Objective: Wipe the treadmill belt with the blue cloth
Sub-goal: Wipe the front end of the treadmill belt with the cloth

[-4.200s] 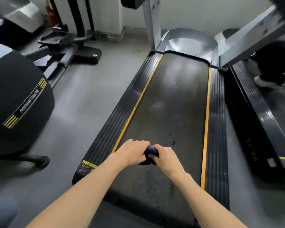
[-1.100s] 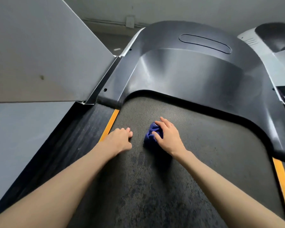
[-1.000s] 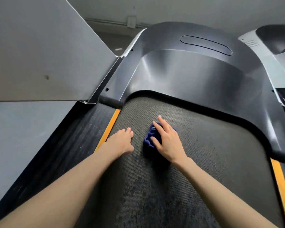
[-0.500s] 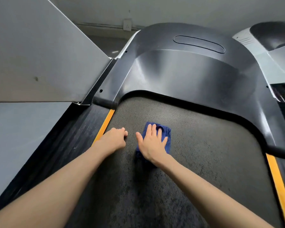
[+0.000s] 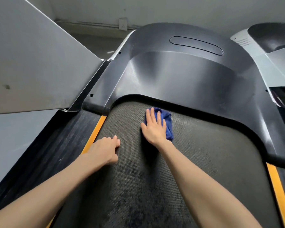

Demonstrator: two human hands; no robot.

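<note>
Your right hand (image 5: 155,129) lies flat on the crumpled dark blue cloth (image 5: 167,124), fingers straight and close together and pointing up toward the front of the machine. That grip is released: the palm and fingers press down and nothing curls round the fabric. The cloth sits on the dark grey textured treadmill belt (image 5: 204,162), at its far end, just short of the curved edge of the glossy black plastic motor cover (image 5: 179,76). A fold of blue shows past your fingertips and down the right side of your hand.

Your left hand (image 5: 105,149) rests on the belt nearer to you, well left of the cloth and just beside the orange stripe (image 5: 95,134) on the belt's left edge. Its fingers are loosely bent with the tips down on the surface, and this grip holds nothing.

Darker blotches mottle the belt between your forearms. Outside the left stripe runs the black ribbed side rail (image 5: 56,145), and above it a broad grey upright panel (image 5: 31,63) slants across the left of the view. A second orange stripe (image 5: 277,193) edges the belt on the right. Beyond the cover, a small white wall socket (image 5: 123,25) sits low on the back wall, and a pale grey neighbouring machine (image 5: 262,66) shows at the far right.
</note>
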